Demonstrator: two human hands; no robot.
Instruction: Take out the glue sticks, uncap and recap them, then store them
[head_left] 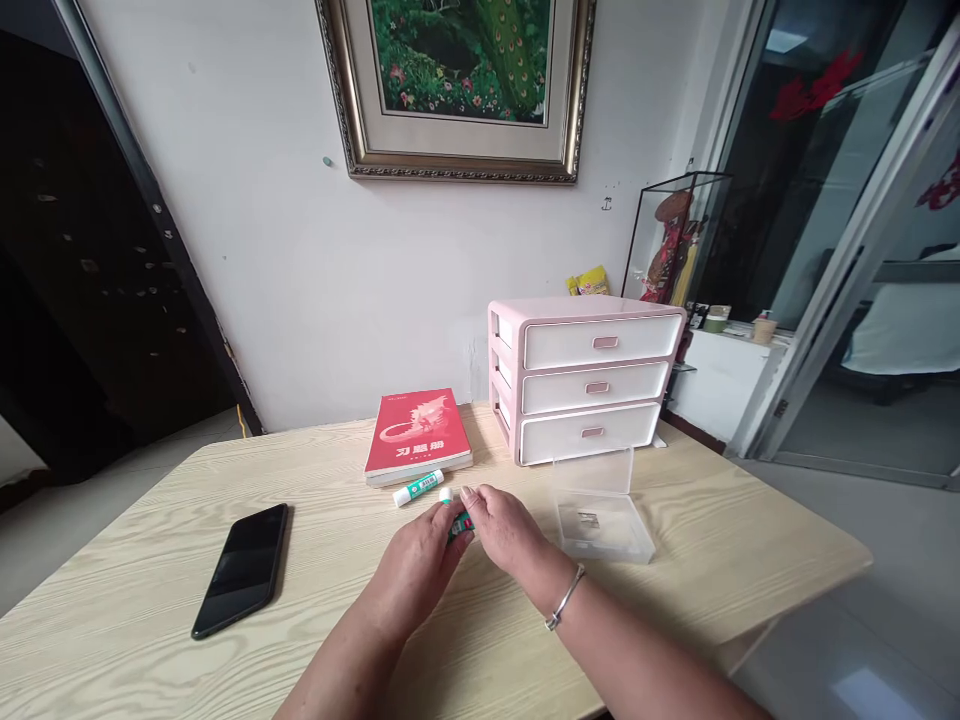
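My left hand (426,550) is closed around a green glue stick (460,524) above the table, mostly covered by the fingers. Close against it, my right hand (504,522) has its thumb and fingers together at the same glue stick. A white cap end (446,495) pokes up between the hands; whether it belongs to that stick or a second one is unclear. Just beyond the hands, another green and white glue stick (418,488) lies by the front edge of a red book (420,432).
To the right stands an open clear plastic box (630,535) with small metal-looking pieces inside. Behind it is a pink and white drawer unit (600,388). A black phone (241,570) lies on the left of the wooden table (337,600).
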